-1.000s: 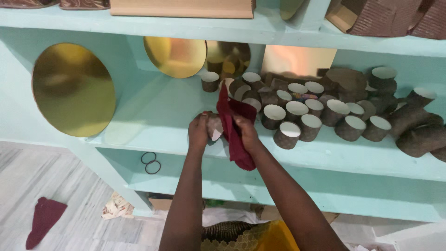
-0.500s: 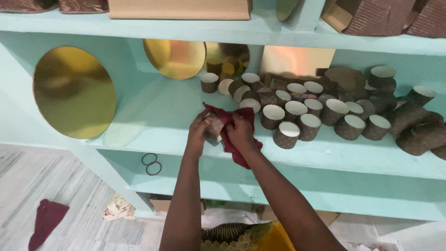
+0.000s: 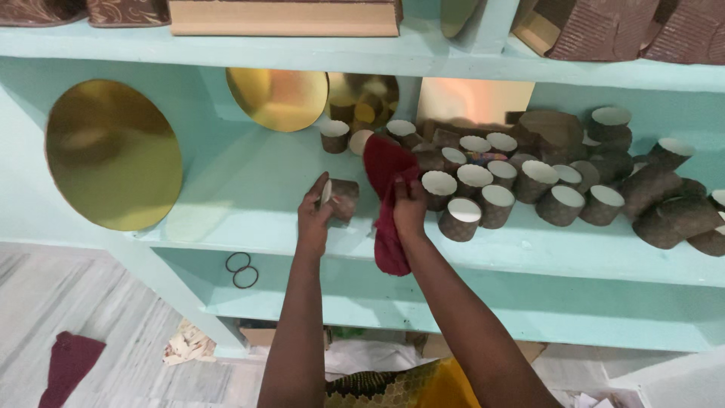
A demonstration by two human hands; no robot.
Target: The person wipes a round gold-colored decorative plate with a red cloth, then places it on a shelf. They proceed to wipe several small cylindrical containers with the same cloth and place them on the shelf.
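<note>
At the left of the frame, a large round gold board (image 3: 113, 155) leans on the mint-green shelf (image 3: 249, 204). Mid-frame, the left hand (image 3: 315, 215) grips a brown paper cup (image 3: 341, 199) tipped sideways; beside it the right hand (image 3: 409, 208) clutches a dark red cloth (image 3: 387, 200). Crowded brown paper cups (image 3: 529, 189) fill the right.

Paper cup (image 3: 341, 199) and red cloth (image 3: 387, 198) in hands

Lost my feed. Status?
Left hand holds brown paper cup. Right hand grips red cloth. More cups crowd the shelf alongside.
</note>
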